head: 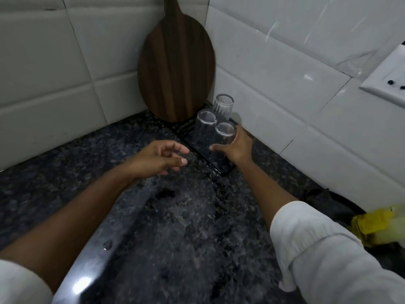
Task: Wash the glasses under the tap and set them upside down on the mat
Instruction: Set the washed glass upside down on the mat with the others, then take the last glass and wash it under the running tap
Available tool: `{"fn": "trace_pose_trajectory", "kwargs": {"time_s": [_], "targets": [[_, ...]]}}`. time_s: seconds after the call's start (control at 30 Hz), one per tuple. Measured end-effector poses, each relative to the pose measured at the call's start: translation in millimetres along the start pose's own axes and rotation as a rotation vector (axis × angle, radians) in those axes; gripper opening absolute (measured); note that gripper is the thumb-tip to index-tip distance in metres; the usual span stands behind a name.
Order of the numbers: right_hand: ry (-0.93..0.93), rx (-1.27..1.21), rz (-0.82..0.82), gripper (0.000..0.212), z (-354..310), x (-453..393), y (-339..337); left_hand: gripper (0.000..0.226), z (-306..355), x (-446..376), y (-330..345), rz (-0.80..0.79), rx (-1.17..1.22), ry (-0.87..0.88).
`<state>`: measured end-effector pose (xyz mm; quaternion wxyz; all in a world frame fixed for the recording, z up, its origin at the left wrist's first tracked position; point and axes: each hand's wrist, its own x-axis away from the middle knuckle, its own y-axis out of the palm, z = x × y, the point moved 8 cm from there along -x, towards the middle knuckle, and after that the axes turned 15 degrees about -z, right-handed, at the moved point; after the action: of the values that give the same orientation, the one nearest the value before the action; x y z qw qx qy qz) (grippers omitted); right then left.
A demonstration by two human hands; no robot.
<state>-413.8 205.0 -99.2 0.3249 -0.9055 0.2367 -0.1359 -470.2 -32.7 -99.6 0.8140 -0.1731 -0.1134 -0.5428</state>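
Three clear glasses stand upside down on a dark mat (221, 168) in the counter's corner. The rear glass (223, 105) is ribbed and stands nearest the wall. A second glass (204, 126) sits to its left front. My right hand (237, 147) is wrapped around the nearest glass (224, 133), thumb at its left side, with the glass resting on the mat. My left hand (161, 159) hovers over the counter just left of the mat, fingers apart and holding nothing.
A round wooden chopping board (175, 69) leans upright in the tiled corner behind the mat. The dark speckled granite counter (186, 216) is wet. A steel sink rim (87, 270) runs at lower left. A yellow cloth (377, 222) lies at right, below a wall socket (392, 75).
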Motion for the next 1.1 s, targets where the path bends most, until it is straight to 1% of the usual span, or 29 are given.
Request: {"fn": "trace_pose_trajectory", "kwargs": {"time_s": [0.07, 0.17, 0.27, 0.4, 0.5, 0.7, 0.77, 0.8, 0.9, 1.0, 1.07, 1.1], "targets": [[0.032, -0.014, -0.05, 0.076, 2, 2, -2, 0.027, 7, 0, 8, 0.001, -0.008, 0.004], [0.075, -0.07, -0.043, 0.068, 9, 18, -22, 0.026, 24, 1, 25, 0.01, -0.015, 0.023], [0.093, -0.117, -0.031, 0.048, 18, 53, -54, 0.022, 46, -1, 54, -0.001, -0.025, 0.056], [0.114, -0.222, -0.053, 0.024, 34, 115, -96, 0.02, 73, -8, 112, -0.029, -0.066, 0.089], [0.095, -0.234, -0.055, 0.019, 44, 166, -131, 0.022, 92, -12, 168, -0.078, -0.1, 0.119], [0.113, -0.251, 0.066, 0.018, 91, 272, -204, 0.016, 121, -4, 282, -0.224, -0.169, 0.173], [0.153, -0.251, 0.084, 0.023, 116, 296, -214, 0.016, 127, 1, 306, -0.249, -0.171, 0.189], [0.18, -0.248, 0.089, 0.029, 128, 305, -214, 0.016, 129, 3, 314, -0.259, -0.173, 0.194], [0.269, -0.258, 0.096, 0.063, 161, 315, -202, 0.017, 132, 5, 325, -0.279, -0.174, 0.196], [0.289, -0.305, 0.077, 0.094, 175, 305, -177, 0.019, 130, -6, 317, -0.261, -0.155, 0.191], [0.267, -0.329, 0.107, 0.101, 178, 292, -162, 0.02, 128, -17, 307, -0.242, -0.159, 0.185], [0.25, -0.336, 0.131, 0.099, 177, 286, -155, 0.02, 128, -22, 302, -0.238, -0.158, 0.186]]}}
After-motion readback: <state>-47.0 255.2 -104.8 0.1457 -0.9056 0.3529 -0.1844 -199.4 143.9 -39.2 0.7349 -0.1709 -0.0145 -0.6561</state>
